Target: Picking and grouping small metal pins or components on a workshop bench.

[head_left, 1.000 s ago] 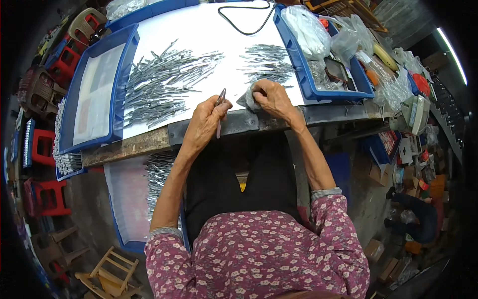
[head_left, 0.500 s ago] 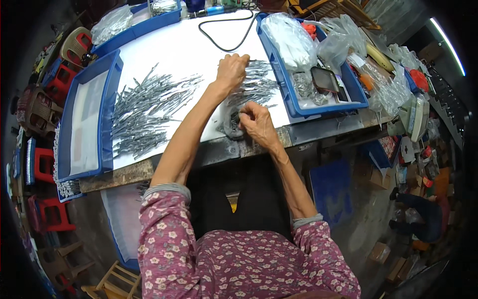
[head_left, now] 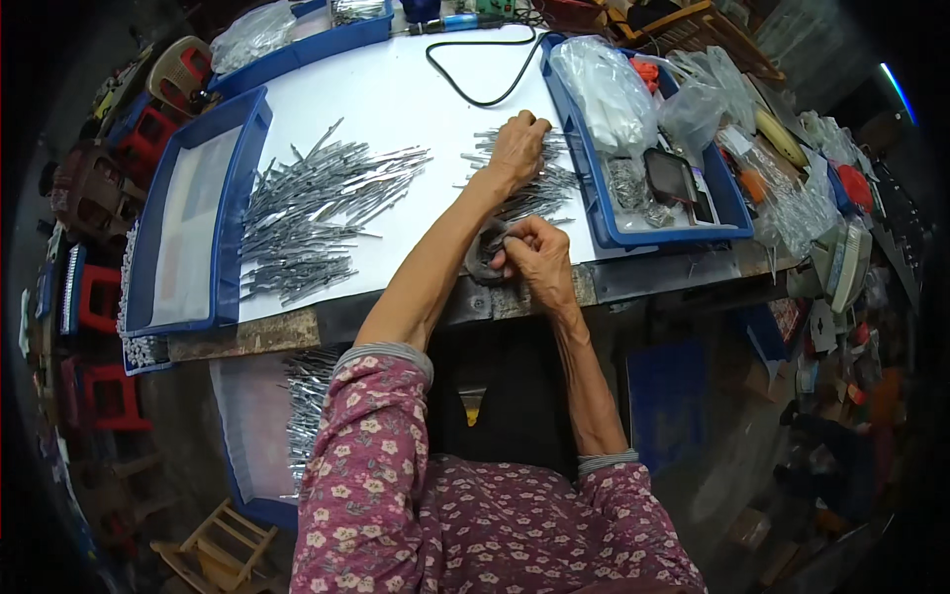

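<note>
My left hand [head_left: 519, 153] rests over the smaller pile of thin grey metal strips [head_left: 539, 193] on the white sheet. Its fingers curl down; whatever lies under them is hidden. Nearer the table edge, the fingers of my right hand [head_left: 542, 259] are pinched together, and what they hold is too small to make out. That hand is right beside a dark grey ring-shaped object [head_left: 482, 259], partly covered by the fingers. Farther left spreads a larger pile of the same strips [head_left: 317, 213], with no hand on it.
A blue tray [head_left: 220, 238] lined in white stands at the left. On the right, another blue tray [head_left: 673, 238] holds plastic bags and a dark rectangular case. A black cable [head_left: 470, 99] loops at the back. Below the table sits a tray of strips [head_left: 309, 406].
The whole view has shifted, so the table appears farther right. More strips show in the tray below. Both hands stay near the smaller pile and the ring-shaped object.
</note>
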`<act>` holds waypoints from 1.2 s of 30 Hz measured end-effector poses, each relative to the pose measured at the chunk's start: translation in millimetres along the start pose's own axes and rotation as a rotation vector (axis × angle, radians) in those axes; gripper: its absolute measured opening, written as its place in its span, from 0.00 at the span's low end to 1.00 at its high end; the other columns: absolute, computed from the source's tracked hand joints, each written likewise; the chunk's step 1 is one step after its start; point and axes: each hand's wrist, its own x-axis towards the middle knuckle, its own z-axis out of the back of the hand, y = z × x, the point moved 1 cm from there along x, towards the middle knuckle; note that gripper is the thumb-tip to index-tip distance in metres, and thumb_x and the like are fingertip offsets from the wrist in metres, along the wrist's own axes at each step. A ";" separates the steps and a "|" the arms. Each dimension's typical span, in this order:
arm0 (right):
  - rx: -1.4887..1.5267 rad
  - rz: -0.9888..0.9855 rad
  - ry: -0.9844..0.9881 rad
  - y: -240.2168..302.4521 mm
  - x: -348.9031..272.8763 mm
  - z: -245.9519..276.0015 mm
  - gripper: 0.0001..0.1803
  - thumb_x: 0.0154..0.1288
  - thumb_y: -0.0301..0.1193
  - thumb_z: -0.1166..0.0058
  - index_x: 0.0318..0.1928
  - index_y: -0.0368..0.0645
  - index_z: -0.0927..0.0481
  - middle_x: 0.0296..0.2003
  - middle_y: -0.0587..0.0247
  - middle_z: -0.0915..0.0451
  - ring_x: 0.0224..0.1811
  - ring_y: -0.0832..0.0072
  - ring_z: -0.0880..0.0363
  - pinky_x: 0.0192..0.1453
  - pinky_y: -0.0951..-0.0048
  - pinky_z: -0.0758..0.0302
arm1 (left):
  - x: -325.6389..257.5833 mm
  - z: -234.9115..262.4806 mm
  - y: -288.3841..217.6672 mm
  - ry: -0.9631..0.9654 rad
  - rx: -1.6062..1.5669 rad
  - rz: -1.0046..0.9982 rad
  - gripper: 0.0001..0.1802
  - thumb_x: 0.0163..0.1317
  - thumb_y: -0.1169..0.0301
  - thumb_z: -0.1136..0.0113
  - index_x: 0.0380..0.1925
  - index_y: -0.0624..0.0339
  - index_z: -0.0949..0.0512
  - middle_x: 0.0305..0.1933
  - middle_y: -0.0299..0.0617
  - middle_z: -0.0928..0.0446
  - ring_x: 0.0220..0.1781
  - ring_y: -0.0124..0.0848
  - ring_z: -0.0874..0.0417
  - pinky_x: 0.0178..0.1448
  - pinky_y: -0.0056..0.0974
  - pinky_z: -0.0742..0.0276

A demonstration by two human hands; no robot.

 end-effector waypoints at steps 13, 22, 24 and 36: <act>0.031 0.059 -0.082 -1.1 -3.2 -4.3 0.04 0.56 0.22 0.54 0.30 0.33 0.28 0.20 0.63 0.26 0.18 0.82 0.28 0.20 0.85 0.32 | -92.9 108.7 70.2 0.072 0.600 0.291 0.22 0.55 0.63 0.46 0.48 0.61 0.32 0.47 0.51 0.31 0.54 0.43 0.34 0.57 0.54 0.42; 0.059 0.024 -0.110 5.3 -9.3 -0.7 0.04 0.57 0.23 0.54 0.32 0.34 0.28 0.19 0.63 0.26 0.17 0.82 0.29 0.20 0.85 0.33 | -132.7 118.3 52.6 0.161 0.491 0.218 0.17 0.57 0.64 0.48 0.44 0.58 0.31 0.45 0.46 0.31 0.52 0.40 0.33 0.57 0.48 0.45; 0.084 -0.002 -0.121 7.6 -10.9 1.4 0.04 0.57 0.23 0.54 0.32 0.34 0.29 0.19 0.62 0.25 0.16 0.82 0.30 0.19 0.85 0.34 | -140.0 120.3 47.5 0.124 0.420 0.181 0.15 0.57 0.66 0.48 0.43 0.57 0.30 0.43 0.45 0.31 0.51 0.40 0.33 0.56 0.46 0.45; 0.184 0.082 -0.068 11.1 -22.2 -7.4 0.05 0.55 0.20 0.51 0.32 0.35 0.31 0.19 0.63 0.26 0.18 0.81 0.28 0.21 0.85 0.33 | -161.7 126.1 19.8 0.013 0.370 0.064 0.10 0.51 0.68 0.43 0.34 0.58 0.24 0.34 0.46 0.28 0.43 0.39 0.30 0.48 0.45 0.39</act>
